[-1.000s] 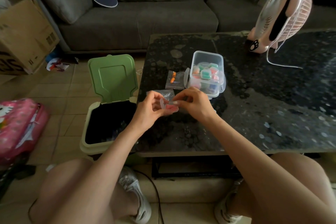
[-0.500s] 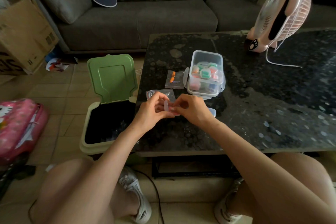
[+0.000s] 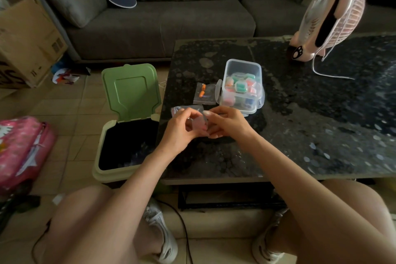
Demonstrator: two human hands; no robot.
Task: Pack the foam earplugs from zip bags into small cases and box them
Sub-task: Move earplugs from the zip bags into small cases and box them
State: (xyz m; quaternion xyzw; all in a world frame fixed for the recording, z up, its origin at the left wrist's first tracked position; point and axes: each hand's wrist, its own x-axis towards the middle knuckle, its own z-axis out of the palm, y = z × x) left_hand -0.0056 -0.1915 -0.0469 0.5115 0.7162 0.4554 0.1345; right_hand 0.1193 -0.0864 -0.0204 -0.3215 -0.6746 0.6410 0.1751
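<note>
The fingers (image 3: 184, 113) of the left hand (image 3: 179, 129) and those of the right hand (image 3: 228, 122) curl in from either side and pinch a small translucent pink-tinted plastic case (image 3: 198, 124) between them, held just above the near left part of the dark speckled stone table (image 3: 300, 124). Blur hides whether the case's lid is open and what lies inside.

Just beyond the left fingers a crumpled clear zip bag (image 3: 177, 109) lies on the table; its contents cannot be made out. Farther back lies a flat clear zip bag (image 3: 204, 94) with two orange foam earplugs (image 3: 202, 90) inside. Beside it to the right stands a clear lidless rectangular plastic box (image 3: 243, 64), partly filled with small cases holding green, pink, orange and blue earplugs (image 3: 240, 87).

Left of the table, on the tiled floor, a pale green plastic bin (image 3: 99, 152) stands with its lid (image 3: 130, 90) tipped up; its inside is dark.

Both forearms reach forward from the knees and converge over the table edge, wrists bent slightly inward, hands facing each other.
</note>
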